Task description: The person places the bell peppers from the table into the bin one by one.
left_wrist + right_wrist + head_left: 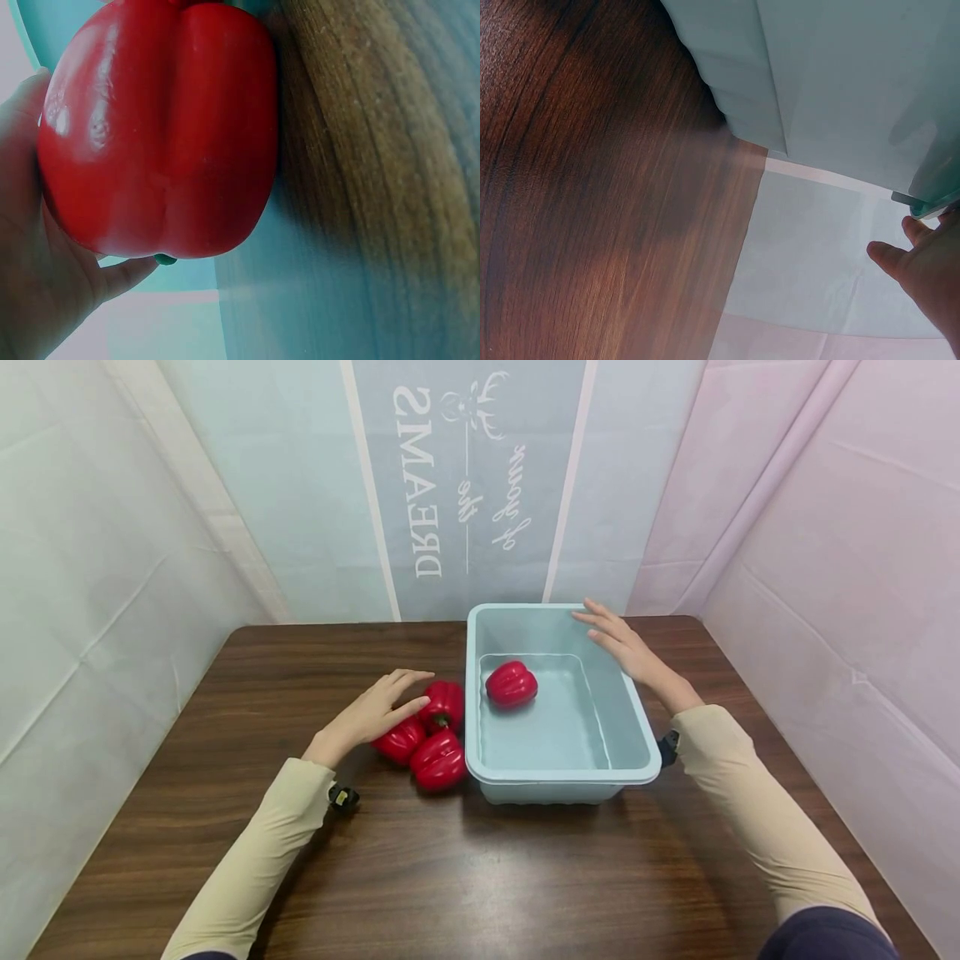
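Three red bell peppers, a back one (pixel 446 702), a left one (pixel 399 743) and a front one (pixel 438 762), lie bunched against the left side of a pale blue plastic bin (pixel 562 775). Over the back and left peppers reaches my left hand (pixel 372 706), fingers extended and thumb apart. One glossy pepper (pixel 157 135) fills much of the left wrist view, beside that hand. Inside the bin, toward its left, sits another red bell pepper (pixel 512 685). My right hand (pixel 626 650) is at the bin's right rim, its fingers spread loosely over the back right corner.
A dark wood-grain table (pixel 360 877) carries everything. Pale fabric walls stand behind it and at both sides, the back one (pixel 465 585) printed with mirrored lettering. A small dark wrist device (pixel 343 797) sits at my left cuff.
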{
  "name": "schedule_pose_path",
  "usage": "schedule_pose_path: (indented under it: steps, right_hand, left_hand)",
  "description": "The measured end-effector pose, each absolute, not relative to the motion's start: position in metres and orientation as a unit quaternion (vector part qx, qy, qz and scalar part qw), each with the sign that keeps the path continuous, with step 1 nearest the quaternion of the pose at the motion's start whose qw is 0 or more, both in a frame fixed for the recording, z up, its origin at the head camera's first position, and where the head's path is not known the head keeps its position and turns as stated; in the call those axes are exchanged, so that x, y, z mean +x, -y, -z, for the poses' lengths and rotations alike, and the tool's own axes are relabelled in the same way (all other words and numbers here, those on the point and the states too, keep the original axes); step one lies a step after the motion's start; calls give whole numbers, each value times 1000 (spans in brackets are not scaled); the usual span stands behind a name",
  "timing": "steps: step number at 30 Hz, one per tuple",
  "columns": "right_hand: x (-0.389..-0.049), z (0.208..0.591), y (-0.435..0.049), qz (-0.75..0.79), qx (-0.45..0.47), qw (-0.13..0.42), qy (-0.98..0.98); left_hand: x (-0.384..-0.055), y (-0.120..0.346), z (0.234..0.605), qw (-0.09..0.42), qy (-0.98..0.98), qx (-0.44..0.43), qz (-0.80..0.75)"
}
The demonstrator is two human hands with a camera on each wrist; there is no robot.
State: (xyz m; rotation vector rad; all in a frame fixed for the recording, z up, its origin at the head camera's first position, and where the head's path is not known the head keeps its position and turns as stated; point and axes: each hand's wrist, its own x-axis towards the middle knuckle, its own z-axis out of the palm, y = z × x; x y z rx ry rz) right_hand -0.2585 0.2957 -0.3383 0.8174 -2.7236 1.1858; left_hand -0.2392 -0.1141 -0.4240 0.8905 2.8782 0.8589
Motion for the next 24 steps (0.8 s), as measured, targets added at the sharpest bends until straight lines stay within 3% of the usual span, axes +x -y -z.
schedule_pose_path:
  steps: [24]
  right_hand:
    - [-276, 351, -304, -383, 261, 38, 885]
  left_hand:
    - [-227, 121, 427, 17, -919, 286, -272]
